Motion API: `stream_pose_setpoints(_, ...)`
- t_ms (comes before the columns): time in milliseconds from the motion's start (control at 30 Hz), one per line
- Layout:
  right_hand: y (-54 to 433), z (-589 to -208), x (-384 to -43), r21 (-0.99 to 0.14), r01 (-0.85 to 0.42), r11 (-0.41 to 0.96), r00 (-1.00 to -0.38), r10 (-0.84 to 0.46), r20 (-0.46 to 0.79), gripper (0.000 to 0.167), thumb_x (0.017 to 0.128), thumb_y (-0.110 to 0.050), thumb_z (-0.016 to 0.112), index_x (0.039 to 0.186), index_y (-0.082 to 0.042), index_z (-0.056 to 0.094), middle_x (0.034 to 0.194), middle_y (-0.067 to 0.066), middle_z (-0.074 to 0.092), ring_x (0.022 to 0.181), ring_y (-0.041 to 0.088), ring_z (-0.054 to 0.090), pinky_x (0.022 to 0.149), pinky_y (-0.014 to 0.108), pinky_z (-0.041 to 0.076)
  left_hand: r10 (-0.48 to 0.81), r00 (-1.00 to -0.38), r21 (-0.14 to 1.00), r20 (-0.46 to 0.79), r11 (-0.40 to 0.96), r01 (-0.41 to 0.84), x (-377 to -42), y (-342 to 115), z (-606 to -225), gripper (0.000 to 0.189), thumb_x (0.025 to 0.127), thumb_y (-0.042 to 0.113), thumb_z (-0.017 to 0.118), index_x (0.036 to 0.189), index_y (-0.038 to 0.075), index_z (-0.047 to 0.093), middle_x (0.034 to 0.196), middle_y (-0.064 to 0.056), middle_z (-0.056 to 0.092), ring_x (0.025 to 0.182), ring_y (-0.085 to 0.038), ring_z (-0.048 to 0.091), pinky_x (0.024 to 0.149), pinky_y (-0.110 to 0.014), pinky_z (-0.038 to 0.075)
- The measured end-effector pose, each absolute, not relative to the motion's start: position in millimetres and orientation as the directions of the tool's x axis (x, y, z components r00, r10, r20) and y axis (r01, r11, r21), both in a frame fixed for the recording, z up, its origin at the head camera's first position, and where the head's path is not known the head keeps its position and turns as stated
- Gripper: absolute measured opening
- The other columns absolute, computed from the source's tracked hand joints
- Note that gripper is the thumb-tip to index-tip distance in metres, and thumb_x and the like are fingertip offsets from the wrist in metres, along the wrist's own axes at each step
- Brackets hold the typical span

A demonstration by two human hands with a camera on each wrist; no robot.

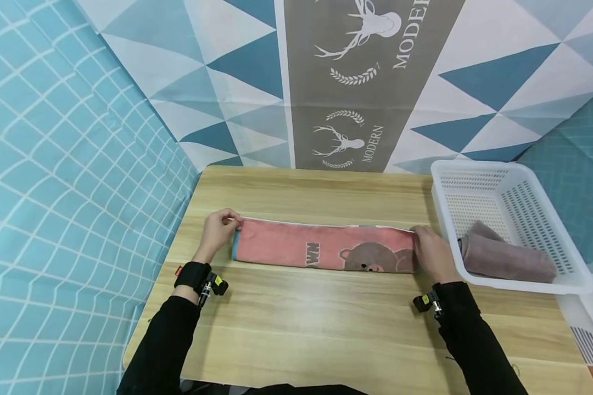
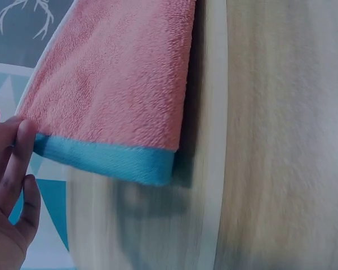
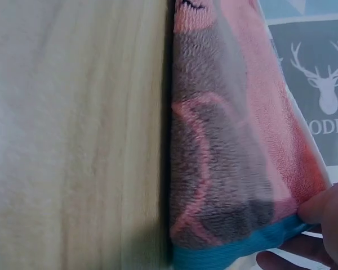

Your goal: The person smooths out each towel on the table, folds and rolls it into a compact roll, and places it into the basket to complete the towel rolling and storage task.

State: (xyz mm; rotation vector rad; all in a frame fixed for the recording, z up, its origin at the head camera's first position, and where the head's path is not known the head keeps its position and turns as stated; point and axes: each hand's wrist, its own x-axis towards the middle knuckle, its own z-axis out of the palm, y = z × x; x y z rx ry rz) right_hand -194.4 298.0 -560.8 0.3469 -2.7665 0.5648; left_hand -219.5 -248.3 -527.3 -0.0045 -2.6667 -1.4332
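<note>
A pink towel (image 1: 277, 244) with a brown bear print lies folded in a long strip across the wooden table. My left hand (image 1: 219, 233) pinches its far left corner between thumb and fingertips. In the left wrist view, the towel's blue end band (image 2: 110, 160) runs from my fingers (image 2: 17, 152) toward the table. The far right corner is gripped by my right hand (image 1: 434, 255), which covers that end in the head view. In the right wrist view, my thumb (image 3: 327, 208) presses on the towel just above its blue band (image 3: 236, 256).
To the right stands a white perforated basket (image 1: 511, 282) with a rolled greyish-brown towel (image 1: 509, 258) in it, close beside my right hand. The wooden table (image 1: 306, 323) meets a patterned wall cloth (image 1: 247, 120) at the back and a blue checked cloth (image 1: 69, 192) at left.
</note>
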Motion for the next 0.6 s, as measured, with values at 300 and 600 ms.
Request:
stream_pose_setpoints(300, 294.5, -577.4, -204.2, -0.465, -0.241, 0.852, -0.961, -0.142, 0.238, 0.043, 0.1, -0.011, 0.056, 0.135, 0.013, 0.046, 0.125, 0.035, 0.05, 0.113, 0.05, 0.052, 0.094, 0.062, 0.044, -0.015, -0.999, 0.814, 0.039, 0.58, 0.023, -215.1, -227.3, -535.4, 0.048, 0.099, 0.011, 0.059, 0.145, 0.007, 0.045, 0.14, -0.023, 0.052, 0.121, -0.037, 0.057, 0.096, -0.049, 0.05)
stream_pose_setpoints(600, 279.1, -578.6, -196.1, -0.522, -0.313, 0.794, -0.941, -0.335, 0.055, 0.064, 0.103, -0.028, 0.054, 0.152, 0.005, 0.029, 0.151, 0.031, 0.033, 0.14, 0.048, 0.03, 0.114, 0.061, 0.025, 0.224, -0.974, 0.748, -0.029, 0.651, 0.128, -207.7, -193.6, -540.3, 0.064, 0.098, 0.02, 0.063, 0.152, 0.0, 0.033, 0.156, -0.024, 0.032, 0.144, -0.04, 0.031, 0.118, -0.055, 0.026)
